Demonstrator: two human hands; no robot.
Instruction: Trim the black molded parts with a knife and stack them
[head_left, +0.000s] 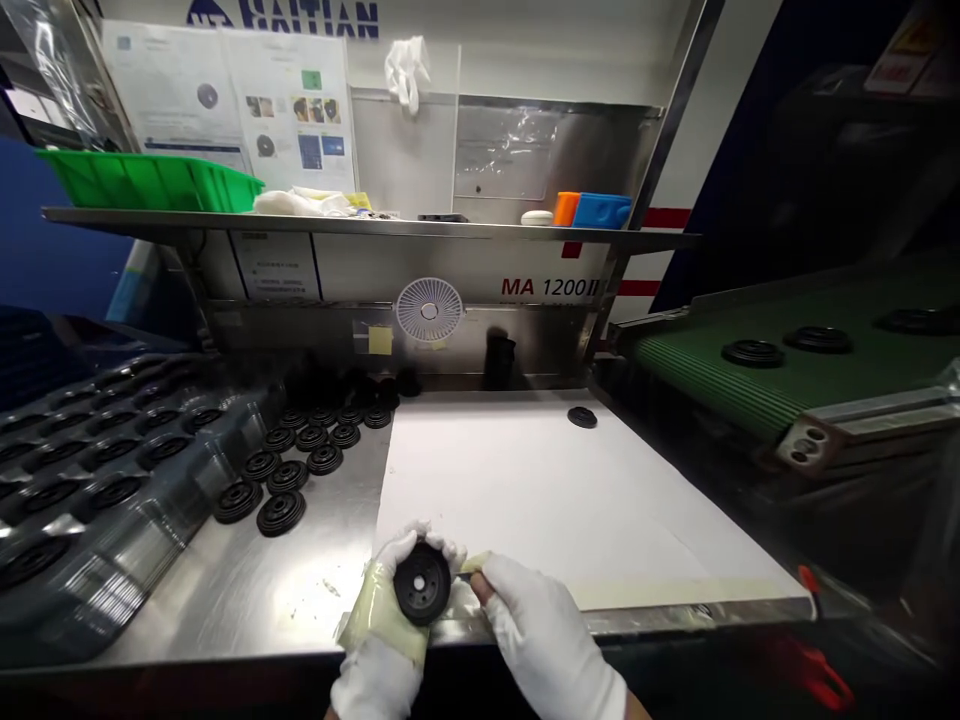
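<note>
My left hand [384, 620], in a white glove with yellowish tape over it, is closed around a black round plastic wheel [421, 584]. The wheel's face is turned towards me, with a small bright hole in its centre. Just right of it, my right hand [536, 630] is in a white glove with a bare thumb tip showing. Its fingers are pinched together beside the wheel's edge; a thin, dark sliver shows at the tips, too small to name. Both hands are over the front edge of the bench, by the white sheet [525, 490].
Several black wheels [287, 477] stand in rows on the metal bench, left of the sheet. Stacked clear trays [161, 520] hold more at far left. One wheel [582, 417] lies on the sheet's far side. A green conveyor [705, 385] carries several at right. A shelf [480, 230] spans the back.
</note>
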